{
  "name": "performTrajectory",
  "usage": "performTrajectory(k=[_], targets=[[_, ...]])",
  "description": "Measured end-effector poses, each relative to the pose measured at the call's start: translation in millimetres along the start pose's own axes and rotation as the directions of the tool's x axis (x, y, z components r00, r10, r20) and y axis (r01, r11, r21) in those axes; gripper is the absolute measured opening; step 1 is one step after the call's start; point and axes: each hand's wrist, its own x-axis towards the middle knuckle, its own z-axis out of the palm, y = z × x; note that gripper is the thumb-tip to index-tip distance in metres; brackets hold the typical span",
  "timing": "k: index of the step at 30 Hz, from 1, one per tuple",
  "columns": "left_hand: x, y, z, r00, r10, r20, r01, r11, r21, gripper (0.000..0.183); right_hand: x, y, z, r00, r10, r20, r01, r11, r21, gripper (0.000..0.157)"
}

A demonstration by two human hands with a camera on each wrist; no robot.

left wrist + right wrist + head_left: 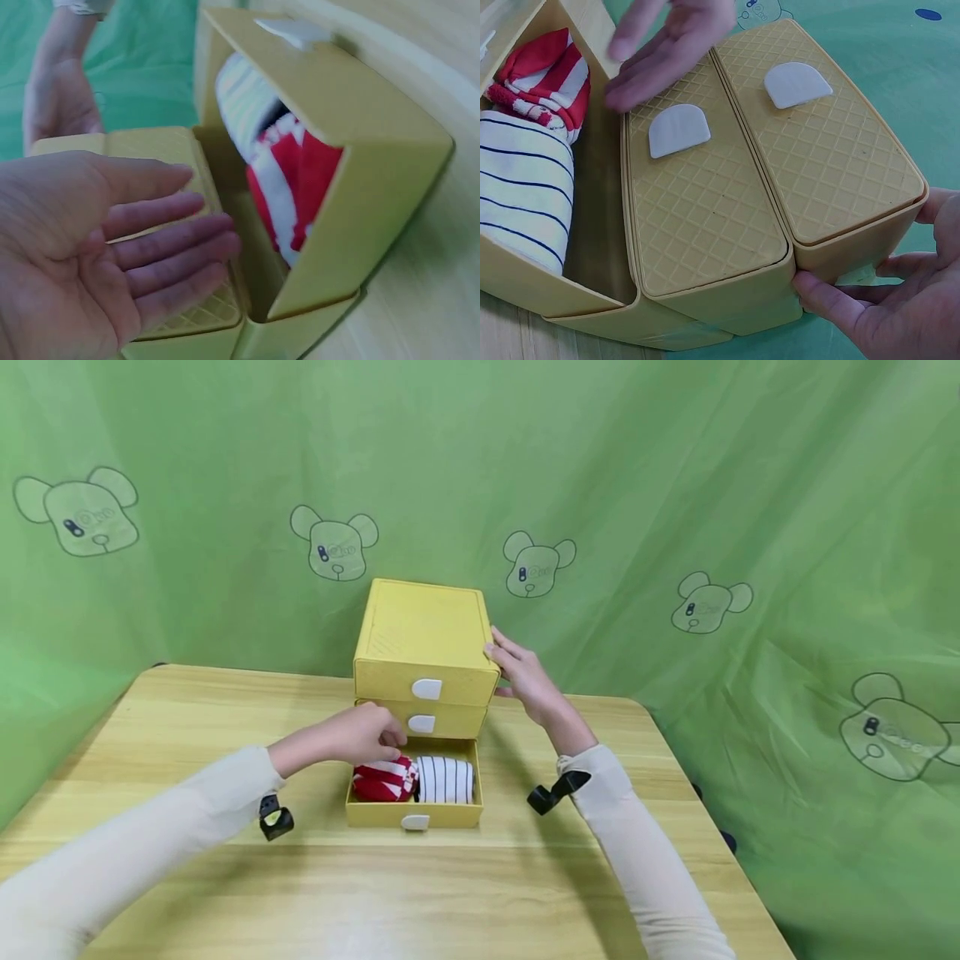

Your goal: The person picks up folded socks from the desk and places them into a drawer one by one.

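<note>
A yellow three-drawer box (423,622) stands on the table with its bottom drawer (375,815) pulled out. Inside that drawer lie a red-and-white striped cloth roll (384,779) and, to its right, a white cloth roll with thin dark stripes (446,779). My left hand (97,255) hovers over the drawer's left back part, fingers extended and nothing held, near the fronts of the upper drawers. At the box's right side, my right hand (528,681) rests against the top section, thumb and fingers spread along its wall (855,259).
Both upper drawers are closed, each with a white tab (427,689) on its front. The wooden table (247,885) reaches back to a green curtain (442,460) printed with bear heads. A black camera strap (558,792) hangs from the right wrist.
</note>
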Motion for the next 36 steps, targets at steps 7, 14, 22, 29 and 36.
performTrajectory(k=[7, 14, 22, 29, 36], targets=[[-16.8, 10.5, 4.0, 0.999, 0.029, -0.036, -0.038, 0.953, -0.301, 0.019, 0, 1, 0.6, 1.0, -0.007, -0.005, 0.007, 1.0, 0.003, 0.067], [-32.3, 23.0, 27.9, 0.995, -0.06, 0.084, 0.097, 0.829, -0.551, 0.035, 0, 2, 1.3, 1.0, 0.001, -0.001, -0.001, 1.0, 0.006, 0.066], [-45.8, 31.4, 41.3, 0.989, -0.093, 0.119, 0.149, 0.717, -0.681, 0.038, 2, 0, 0.8, 1.0, -0.01, -0.001, 0.01, 1.0, 0.001, 0.067], [-54.4, 31.0, 65.4, 0.967, -0.125, 0.222, 0.25, 0.636, -0.731, 0.041, 3, -1, -1.2, 1.0, -0.004, -0.004, 0.004, 1.0, 0.004, 0.066], [-58.9, 30.2, 91.9, 0.949, -0.236, 0.209, 0.312, 0.611, -0.728, 0.039, 1, 0, 0.5, 1.0, 0.002, -0.007, -0.002, 1.0, 0.001, 0.065]])
